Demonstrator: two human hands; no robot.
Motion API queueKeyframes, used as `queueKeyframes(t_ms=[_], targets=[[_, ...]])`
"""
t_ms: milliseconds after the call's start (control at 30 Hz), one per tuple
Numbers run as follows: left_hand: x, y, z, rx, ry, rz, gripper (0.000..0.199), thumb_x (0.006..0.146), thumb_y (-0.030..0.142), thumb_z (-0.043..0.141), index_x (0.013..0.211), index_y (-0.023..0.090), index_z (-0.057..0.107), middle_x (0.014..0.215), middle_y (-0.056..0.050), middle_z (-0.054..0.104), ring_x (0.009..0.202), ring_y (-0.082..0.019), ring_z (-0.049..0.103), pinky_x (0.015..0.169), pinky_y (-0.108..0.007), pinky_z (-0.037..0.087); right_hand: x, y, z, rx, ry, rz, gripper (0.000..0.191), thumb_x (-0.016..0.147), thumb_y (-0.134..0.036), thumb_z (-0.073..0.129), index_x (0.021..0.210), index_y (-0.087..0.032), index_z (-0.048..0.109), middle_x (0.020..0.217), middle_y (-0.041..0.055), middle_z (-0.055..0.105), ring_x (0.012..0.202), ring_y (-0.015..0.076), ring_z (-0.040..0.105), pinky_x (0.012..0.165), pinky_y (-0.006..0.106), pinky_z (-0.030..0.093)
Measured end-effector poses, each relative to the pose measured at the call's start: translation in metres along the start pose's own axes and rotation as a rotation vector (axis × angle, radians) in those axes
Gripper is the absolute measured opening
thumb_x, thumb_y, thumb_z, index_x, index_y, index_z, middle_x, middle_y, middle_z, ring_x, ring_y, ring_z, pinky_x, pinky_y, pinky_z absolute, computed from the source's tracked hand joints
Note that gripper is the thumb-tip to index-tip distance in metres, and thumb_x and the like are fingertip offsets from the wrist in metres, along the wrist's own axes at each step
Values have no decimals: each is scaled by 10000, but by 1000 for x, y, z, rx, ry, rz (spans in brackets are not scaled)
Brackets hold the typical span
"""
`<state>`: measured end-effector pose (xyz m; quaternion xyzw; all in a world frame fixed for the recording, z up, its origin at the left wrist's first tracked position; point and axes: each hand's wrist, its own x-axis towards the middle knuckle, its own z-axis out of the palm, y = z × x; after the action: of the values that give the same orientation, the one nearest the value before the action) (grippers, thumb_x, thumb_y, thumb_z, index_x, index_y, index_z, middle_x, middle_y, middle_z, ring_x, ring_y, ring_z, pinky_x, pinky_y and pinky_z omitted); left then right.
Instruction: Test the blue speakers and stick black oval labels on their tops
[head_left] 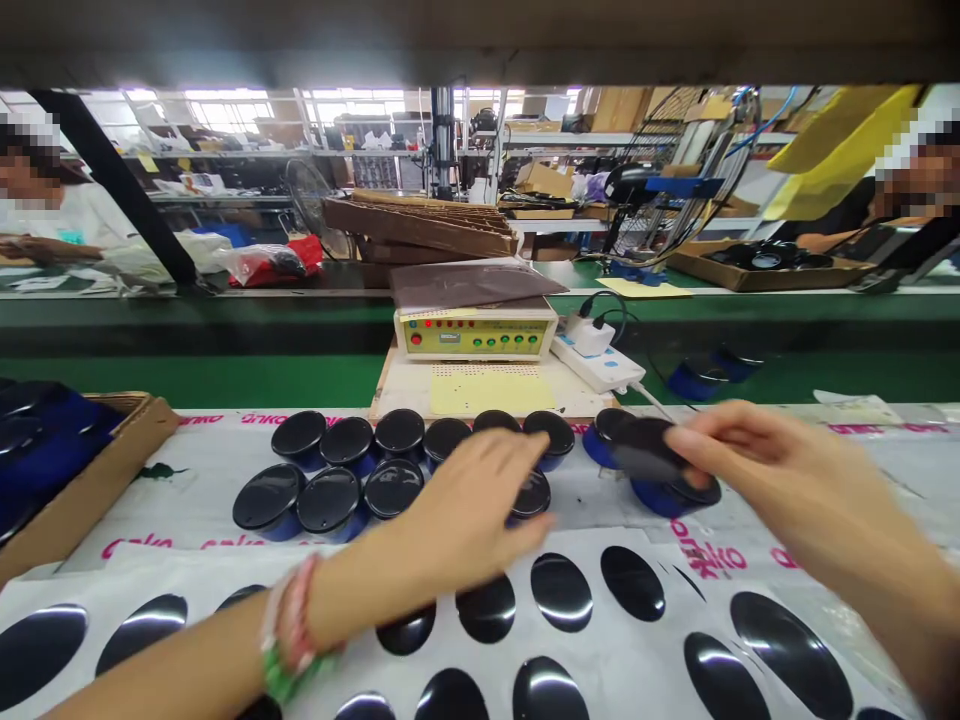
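Observation:
My right hand pinches a glossy black disc between its fingers, slightly blurred, just above a blue round cup. My left hand lies low over a cluster of blue cups with black glossy tops, its fingertips closest to one top. That hand hides part of the cluster and shows nothing held. Below both arms, a white backing sheet carries several glossy black oval discs.
A cardboard tray of dark blue parts sits at the left. Ahead stand a yellow-faced control box, a white power strip and a green conveyor. Beyond it, co-workers sit at both sides.

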<state>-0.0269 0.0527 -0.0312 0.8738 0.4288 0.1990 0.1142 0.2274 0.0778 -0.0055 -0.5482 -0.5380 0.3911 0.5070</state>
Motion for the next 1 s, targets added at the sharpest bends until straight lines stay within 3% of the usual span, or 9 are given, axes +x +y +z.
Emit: queueKeyframes(t_ms=[133, 233, 400, 533, 1000], targets=[[59, -20, 16, -25, 2, -181, 864, 700, 403, 694, 1382, 38, 309, 1296, -218, 523, 1220, -354, 457, 1041, -515, 317, 26, 20, 52, 192, -37, 91, 361, 616, -510, 763, 638, -190, 596, 610, -3, 578, 583, 138, 512, 538, 271, 415], [74, -24, 29, -59, -13, -224, 865, 685, 381, 694, 1385, 57, 303, 1191, -192, 608, 1151, -350, 525, 1005, -507, 351, 24, 40, 69, 265, -9, 104, 373, 631, -525, 738, 635, -197, 561, 722, 8, 584, 735, 166, 535, 693, 307, 441], [69, -22, 29, -144, -36, -257, 891, 654, 338, 734, 1390, 93, 295, 1178, -129, 634, 1162, -316, 516, 1010, -462, 357, 10, 56, 69, 292, 17, 168, 358, 632, -489, 765, 649, -200, 555, 956, 18, 600, 941, 202, 534, 844, 332, 395], [67, -25, 29, -206, -14, -261, 855, 649, 297, 742, 1373, 144, 313, 1201, -95, 628, 1189, -313, 488, 1022, -482, 337, 8, 60, 69, 282, -6, 176, 342, 666, -491, 743, 650, -200, 563, 1020, 21, 591, 969, 209, 533, 835, 325, 399], [68, -21, 31, -161, 14, -218, 699, 677, 238, 707, 1298, 200, 389, 1250, -39, 607, 1153, -271, 542, 1074, -463, 293, 8, 64, 72, 259, -17, 103, 286, 721, -453, 705, 661, -217, 556, 937, 12, 537, 922, 191, 528, 813, 314, 441]])
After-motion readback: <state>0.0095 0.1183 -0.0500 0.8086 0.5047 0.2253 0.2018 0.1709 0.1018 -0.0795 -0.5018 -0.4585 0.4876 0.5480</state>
